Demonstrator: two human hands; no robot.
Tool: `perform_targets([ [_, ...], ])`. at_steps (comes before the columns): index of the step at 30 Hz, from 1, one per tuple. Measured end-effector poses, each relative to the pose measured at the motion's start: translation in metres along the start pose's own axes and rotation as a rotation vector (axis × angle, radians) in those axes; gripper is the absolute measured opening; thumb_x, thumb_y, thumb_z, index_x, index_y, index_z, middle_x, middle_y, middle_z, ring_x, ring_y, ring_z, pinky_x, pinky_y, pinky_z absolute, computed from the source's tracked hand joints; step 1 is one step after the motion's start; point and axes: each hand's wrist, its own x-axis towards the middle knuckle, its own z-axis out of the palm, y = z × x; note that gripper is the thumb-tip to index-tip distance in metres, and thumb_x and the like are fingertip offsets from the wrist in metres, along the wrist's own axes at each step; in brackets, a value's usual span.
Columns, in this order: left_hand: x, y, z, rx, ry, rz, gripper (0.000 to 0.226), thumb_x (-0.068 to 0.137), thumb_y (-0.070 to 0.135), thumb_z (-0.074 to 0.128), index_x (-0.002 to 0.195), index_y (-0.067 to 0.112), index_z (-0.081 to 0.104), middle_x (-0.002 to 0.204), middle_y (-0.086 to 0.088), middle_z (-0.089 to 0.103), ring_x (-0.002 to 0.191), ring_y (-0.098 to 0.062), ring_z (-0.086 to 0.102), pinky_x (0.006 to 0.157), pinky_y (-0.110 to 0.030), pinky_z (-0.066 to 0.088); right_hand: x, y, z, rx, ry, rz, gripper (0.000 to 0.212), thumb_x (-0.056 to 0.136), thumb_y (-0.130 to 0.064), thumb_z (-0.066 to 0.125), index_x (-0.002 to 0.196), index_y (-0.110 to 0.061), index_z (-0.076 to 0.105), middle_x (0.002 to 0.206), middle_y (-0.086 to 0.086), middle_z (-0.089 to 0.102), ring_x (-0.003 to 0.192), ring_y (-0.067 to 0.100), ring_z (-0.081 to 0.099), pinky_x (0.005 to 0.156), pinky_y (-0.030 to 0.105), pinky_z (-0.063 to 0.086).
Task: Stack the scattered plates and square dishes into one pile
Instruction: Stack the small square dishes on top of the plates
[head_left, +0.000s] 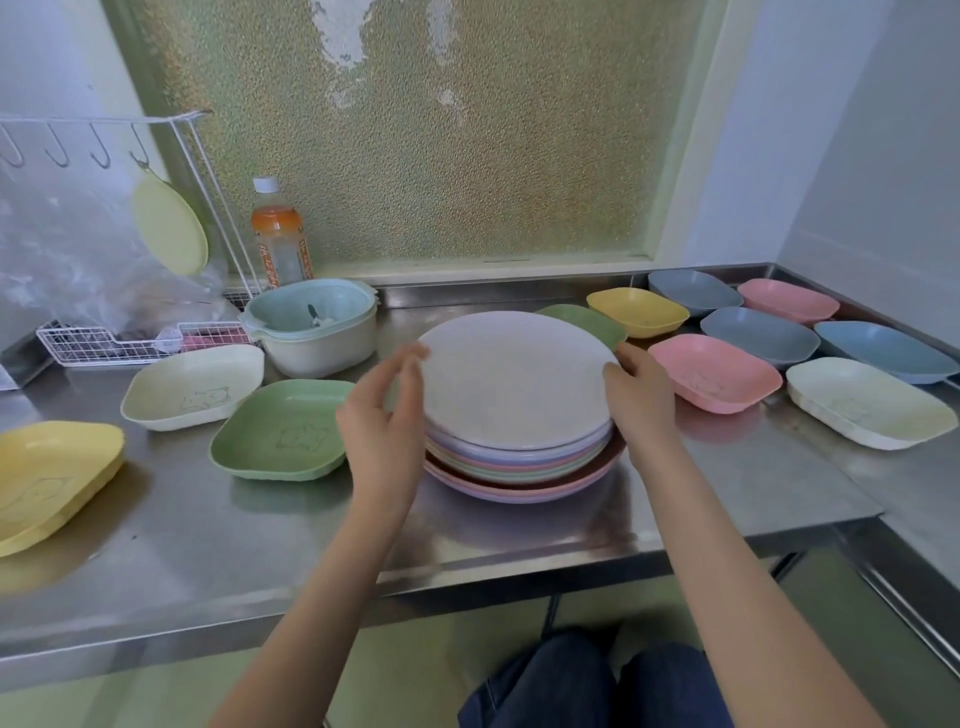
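A pile of round pastel plates (514, 447) stands mid-counter, with a pale lilac plate (511, 376) on top. My right hand (639, 395) holds the top plate's right rim. My left hand (382, 415) hovers at the pile's left side, fingers apart, not clearly touching. Square dishes lie scattered: green (283, 428), cream (192, 387) and yellow (47, 480) on the left; pink (714, 371), cream (865, 402), blue (883, 351), grey-blue (758, 335), pink (787, 300), grey-blue (693, 292), yellow (636, 310) on the right. A green dish (584, 319) peeks from behind the pile.
A cream and mint bowl set (314, 327) stands behind the left dishes, beside an orange-labelled bottle (280, 239). A white wire rack (135, 340) with hooks and a hanging yellow lid (169, 226) fills the back left. The steel counter's front edge (467, 577) runs below my forearms.
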Motion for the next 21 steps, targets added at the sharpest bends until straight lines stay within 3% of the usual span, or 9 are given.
perform_targets([
  [3,0.003,-0.015,0.013,-0.018,-0.073,-0.34,0.04,0.093,0.027,0.048,0.131,0.019,0.052,0.131,0.002,0.057,0.12,-0.01,0.051,0.104,-0.024,0.037,-0.007,0.004,0.003,0.116,0.018,0.036,0.04,0.091,-0.025,0.042,0.129,-0.017,0.052,0.133,0.002,0.055,0.122,0.022,0.048,0.106,0.043,0.037],
  [5,0.002,-0.019,0.022,-0.149,-0.086,-0.479,0.04,0.091,0.019,0.046,0.13,0.019,0.052,0.125,0.001,0.06,0.116,-0.018,0.055,0.102,-0.034,0.041,-0.013,0.011,0.006,0.244,0.003,0.073,0.036,0.092,-0.027,0.042,0.125,-0.022,0.054,0.13,-0.002,0.056,0.12,0.02,0.05,0.104,0.044,0.039],
  [9,0.006,-0.024,0.03,-0.253,0.063,-0.515,0.038,0.083,0.008,0.044,0.113,0.024,0.061,0.095,0.015,0.063,0.092,-0.011,0.058,0.075,-0.02,0.045,-0.017,0.013,0.016,0.387,0.027,0.113,0.033,0.092,-0.026,0.039,0.119,-0.034,0.056,0.124,-0.008,0.059,0.113,0.015,0.054,0.1,0.04,0.043],
  [16,0.025,-0.033,0.039,-0.262,0.107,-0.497,0.036,0.084,0.007,0.041,0.11,0.02,0.062,0.092,0.01,0.062,0.08,0.0,0.055,0.06,-0.004,0.043,0.001,0.009,0.032,0.39,0.022,0.102,0.04,0.092,-0.024,0.038,0.129,-0.027,0.053,0.127,-0.004,0.059,0.116,0.017,0.054,0.102,0.042,0.042],
  [19,0.033,-0.039,0.04,-0.262,0.081,-0.517,0.046,0.083,0.009,0.042,0.124,0.019,0.058,0.114,0.003,0.063,0.102,-0.013,0.057,0.088,-0.02,0.046,0.009,0.012,0.037,0.384,0.008,0.094,0.041,0.093,-0.026,0.037,0.131,-0.028,0.051,0.131,-0.005,0.056,0.12,0.018,0.051,0.097,0.032,0.041],
  [21,0.036,-0.044,0.04,-0.256,0.069,-0.509,0.051,0.084,0.011,0.042,0.132,0.024,0.052,0.128,0.003,0.058,0.113,-0.013,0.053,0.1,-0.029,0.041,0.015,0.018,0.035,0.321,0.047,0.064,0.044,0.095,-0.032,0.036,0.139,-0.027,0.04,0.143,-0.003,0.045,0.132,0.018,0.04,0.101,0.029,0.031],
])
